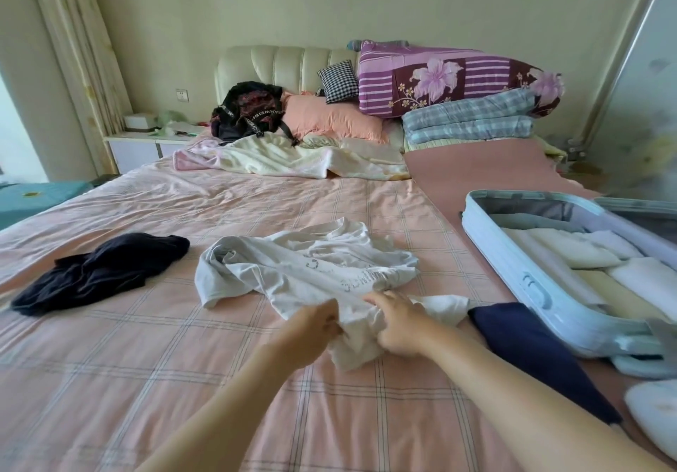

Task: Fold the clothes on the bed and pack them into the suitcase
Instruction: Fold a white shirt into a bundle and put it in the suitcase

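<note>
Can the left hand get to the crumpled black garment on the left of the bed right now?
Probably not at once: the left hand is gripping the crumpled white T-shirt. Bare sheet lies between it and the crumpled black garment, so nothing else blocks it.

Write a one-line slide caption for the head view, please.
Both hands, left hand and right hand, grip a crumpled white printed T-shirt on the pink checked bed sheet, beside an open pale-blue hard-shell suitcase.

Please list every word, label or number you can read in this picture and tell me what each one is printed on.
"MANWEISI", as far as it reads: white letters on the straps of the black backpack by the headboard; its first and last letters are uncertain.
Grey print on the white T-shirt: crumpled and seen upside down, not readable.
Suitcase: no readable label.
</note>
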Demonstrator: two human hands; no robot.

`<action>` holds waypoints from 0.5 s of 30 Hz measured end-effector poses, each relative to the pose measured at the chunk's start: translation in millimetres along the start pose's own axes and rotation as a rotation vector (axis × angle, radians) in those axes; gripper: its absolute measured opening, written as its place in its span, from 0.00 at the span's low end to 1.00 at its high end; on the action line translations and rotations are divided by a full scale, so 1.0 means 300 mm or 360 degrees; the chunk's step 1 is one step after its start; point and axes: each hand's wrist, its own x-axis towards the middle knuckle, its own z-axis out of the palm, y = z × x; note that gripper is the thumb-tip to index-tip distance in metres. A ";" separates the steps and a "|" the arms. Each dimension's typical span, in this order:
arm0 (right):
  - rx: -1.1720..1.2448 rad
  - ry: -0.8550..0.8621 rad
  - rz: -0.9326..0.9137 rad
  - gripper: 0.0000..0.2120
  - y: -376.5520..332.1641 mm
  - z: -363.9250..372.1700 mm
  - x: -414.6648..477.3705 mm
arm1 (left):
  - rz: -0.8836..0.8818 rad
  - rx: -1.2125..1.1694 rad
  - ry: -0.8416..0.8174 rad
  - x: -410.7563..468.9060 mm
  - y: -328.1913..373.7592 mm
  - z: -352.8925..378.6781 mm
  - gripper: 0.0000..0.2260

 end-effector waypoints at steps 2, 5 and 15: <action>-0.0039 -0.0046 -0.0011 0.38 0.003 0.008 -0.028 | -0.0103 -0.0102 0.0147 -0.036 0.000 -0.041 0.08; -0.0118 -0.0006 -0.0054 0.38 -0.015 0.008 -0.063 | -0.0223 0.0675 -0.0003 -0.092 -0.060 -0.145 0.07; -0.0286 0.0061 -0.0124 0.39 -0.009 0.060 -0.107 | -0.0216 0.0626 -0.0207 -0.160 -0.018 -0.130 0.25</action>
